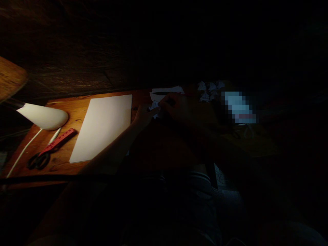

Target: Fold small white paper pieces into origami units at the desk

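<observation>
A small folded piece of white paper [155, 105] is held between my two hands over the wooden table. My left hand [143, 115] pinches it from the left, its thumb lying across the paper. From the other side, the closed fingers of my right hand [175, 105] grip the paper's right edge. Deep shadow covers most of the right hand, and the exact folds cannot be made out. Just behind the hands lie some cut white paper pieces [167, 90]. To the right stand several small folded paper shapes [210, 86].
A stack of white sheets [105, 126] lies left of my hands on the wooden table [63, 155]. Farther left are scissors with a red cover [57, 141], a white pen [54, 136] and a white lamp [44, 116] with its cord. A blurred-out bright rectangle [239, 106] sits at right.
</observation>
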### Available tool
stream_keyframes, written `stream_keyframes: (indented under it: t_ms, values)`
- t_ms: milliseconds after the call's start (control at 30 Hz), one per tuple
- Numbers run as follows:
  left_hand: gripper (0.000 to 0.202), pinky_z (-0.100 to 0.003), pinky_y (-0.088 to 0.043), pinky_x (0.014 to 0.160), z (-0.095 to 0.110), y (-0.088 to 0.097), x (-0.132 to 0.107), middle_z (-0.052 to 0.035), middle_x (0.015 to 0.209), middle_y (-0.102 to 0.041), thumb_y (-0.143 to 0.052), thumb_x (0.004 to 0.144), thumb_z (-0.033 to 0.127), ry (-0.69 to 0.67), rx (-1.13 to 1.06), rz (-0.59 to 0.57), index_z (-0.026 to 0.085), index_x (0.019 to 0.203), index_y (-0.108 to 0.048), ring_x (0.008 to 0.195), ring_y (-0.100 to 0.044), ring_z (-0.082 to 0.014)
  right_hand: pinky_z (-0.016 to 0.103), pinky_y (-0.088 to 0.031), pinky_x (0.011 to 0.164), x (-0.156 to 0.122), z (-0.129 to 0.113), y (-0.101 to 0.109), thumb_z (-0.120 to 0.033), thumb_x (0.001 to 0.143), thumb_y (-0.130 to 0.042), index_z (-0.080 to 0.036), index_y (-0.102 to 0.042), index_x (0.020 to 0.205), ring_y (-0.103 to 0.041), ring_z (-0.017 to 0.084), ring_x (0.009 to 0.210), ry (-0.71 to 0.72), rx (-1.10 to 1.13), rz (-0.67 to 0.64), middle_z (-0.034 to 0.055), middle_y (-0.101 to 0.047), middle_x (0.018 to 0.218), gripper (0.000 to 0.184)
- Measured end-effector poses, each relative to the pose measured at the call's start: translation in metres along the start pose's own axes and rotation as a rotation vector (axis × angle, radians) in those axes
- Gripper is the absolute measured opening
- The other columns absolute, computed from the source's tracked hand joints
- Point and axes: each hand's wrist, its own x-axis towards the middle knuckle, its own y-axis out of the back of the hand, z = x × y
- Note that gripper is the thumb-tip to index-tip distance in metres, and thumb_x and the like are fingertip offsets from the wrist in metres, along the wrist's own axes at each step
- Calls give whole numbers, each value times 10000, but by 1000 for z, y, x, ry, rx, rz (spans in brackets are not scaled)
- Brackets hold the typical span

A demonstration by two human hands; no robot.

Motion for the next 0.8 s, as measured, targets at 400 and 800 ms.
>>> stream_keyframes:
  t_ms: [400, 800]
  values:
    - [360, -256, -296, 533, 4, 0, -1, 4, 612, -511, -853, 806, 361, 10, -44, 1, 170, 624, -608, 578, -443, -117, 324, -519, 740, -2, -7, -2, -325, 906, -709, -198, -684, 816, -662, 192, 791, -45, -50, 42, 34, -740, 819, 157]
    - [373, -267, -435, 526, 2, -1, -4, -12, 605, -587, -891, 761, 442, 25, -129, 41, 194, 633, -643, 599, -564, -153, 305, -527, 726, 3, 1, 1, -512, 973, -671, -224, -637, 815, -642, 172, 789, -78, 198, -62, 24, -695, 818, 330]
